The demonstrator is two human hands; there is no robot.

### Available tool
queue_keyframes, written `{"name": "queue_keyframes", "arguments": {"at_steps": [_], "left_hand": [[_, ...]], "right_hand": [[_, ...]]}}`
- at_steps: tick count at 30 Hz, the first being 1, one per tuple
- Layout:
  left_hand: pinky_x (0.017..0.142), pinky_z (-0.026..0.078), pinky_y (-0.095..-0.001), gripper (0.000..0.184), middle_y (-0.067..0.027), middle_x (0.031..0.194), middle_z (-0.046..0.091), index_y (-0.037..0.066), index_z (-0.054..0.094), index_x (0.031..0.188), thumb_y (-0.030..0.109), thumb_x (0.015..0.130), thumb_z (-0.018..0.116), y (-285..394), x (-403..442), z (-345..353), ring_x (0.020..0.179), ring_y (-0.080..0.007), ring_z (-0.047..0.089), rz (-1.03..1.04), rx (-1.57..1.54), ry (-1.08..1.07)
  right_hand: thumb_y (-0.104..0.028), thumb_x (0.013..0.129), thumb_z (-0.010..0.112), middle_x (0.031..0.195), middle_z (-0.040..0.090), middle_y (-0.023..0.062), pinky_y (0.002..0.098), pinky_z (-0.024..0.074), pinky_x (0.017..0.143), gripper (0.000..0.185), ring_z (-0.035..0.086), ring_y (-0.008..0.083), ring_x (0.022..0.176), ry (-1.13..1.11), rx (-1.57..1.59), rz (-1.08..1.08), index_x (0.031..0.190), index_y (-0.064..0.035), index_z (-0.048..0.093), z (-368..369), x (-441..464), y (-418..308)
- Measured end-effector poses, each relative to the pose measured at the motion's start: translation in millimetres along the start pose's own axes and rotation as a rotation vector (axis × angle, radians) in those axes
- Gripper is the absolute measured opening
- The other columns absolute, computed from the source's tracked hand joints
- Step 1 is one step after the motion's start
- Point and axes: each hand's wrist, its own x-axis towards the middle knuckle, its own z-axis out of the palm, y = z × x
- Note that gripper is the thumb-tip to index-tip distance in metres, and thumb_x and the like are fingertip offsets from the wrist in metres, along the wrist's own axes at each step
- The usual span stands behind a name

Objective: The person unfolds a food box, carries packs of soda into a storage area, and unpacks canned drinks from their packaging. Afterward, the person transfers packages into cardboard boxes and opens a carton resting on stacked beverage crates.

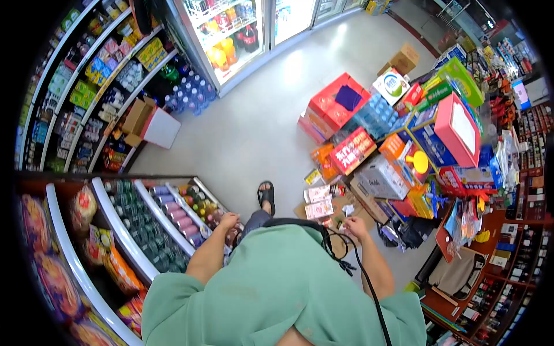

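Eyes on the pink cartons!
Left hand, loosely curled, off to their left — right hand, half-closed, just right — can't tell if either grips anything.

Bright white light pours from the open-fronted glass coolers, bleaching their interiors, and a patch of glare sits on the pale floor. The shelves bow into curves toward a black, rounded border; far corners look soft, the middle fairly crisp.
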Motion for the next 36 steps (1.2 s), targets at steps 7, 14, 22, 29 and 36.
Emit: {"name": "queue_keyframes", "arguments": {"at_steps": [7,14,22,29,36], "left_hand": [[0.052,0.046,-0.027,0.028,-0.0046,0.084,0.063,0.006,0.059,0.104,0.029,0.089,0.056,189.6,67.8,-60.8,0.064,-0.0132,0.06,0.29,0.174,0.109],[0.056,0.048,-0.0274,0.028,-0.0056,0.09,0.065,0.007,0.058,0.108,0.028,0.089,0.056,266.4,74.8,-9.5,0.071,-0.0148,0.062,0.255,0.244,0.031],[0.056,0.046,-0.0332,0.032,-0.0043,0.089,0.064,0.008,0.059,0.108,0.033,0.088,0.058,330.5,113.7,52.0,0.071,-0.0178,0.061,-0.026,0.648,-0.021],[0.057,0.049,-0.0307,0.033,-0.006,0.084,0.067,0.004,0.064,0.105,0.03,0.085,0.059,483.8,147.5,178.7,0.066,-0.0148,0.061,0.313,0.805,-0.098],[0.076,0.051,-0.0344,0.034,-0.0134,0.089,0.068,0.002,0.064,0.104,0.028,0.08,0.063,581.2,185.1,358.1,0.081,-0.0241,0.065,0.83,1.295,-0.296]], "right_hand": [[-0.009,0.084,0.057,0.076,0.064,0.0089,0.0268,0.0482,0.055,0.019,0.06,0.0151,0.061,0.054,0.041,-0.004,0.095,0.0051,0.062,6.7,32.4,-45.1],[-0.014,0.083,0.061,0.074,0.063,0.0086,0.0272,0.0462,0.05,0.02,0.058,0.0151,0.058,0.134,0.155,0.148,0.093,0.0037,0.063,-4.6,65.6,-58.5],[-0.02,0.083,0.058,0.08,0.067,0.0085,0.0277,0.0473,0.053,0.023,0.06,0.0115,0.061,0.175,0.203,0.173,0.093,0.0003,0.065,-12.3,139.6,-80.4],[-0.018,0.085,0.055,0.079,0.065,0.0095,0.0262,0.0478,0.048,0.019,0.062,0.0162,0.057,0.239,0.464,0.204,0.089,-0.0006,0.063,-37.3,158.2,-89.4],[-0.015,0.088,0.052,0.077,0.064,0.006,0.0252,0.0495,0.057,0.016,0.061,0.012,0.065,0.462,0.656,0.258,0.089,-0.0036,0.063,-39.1,139.4,-78.9]]}}
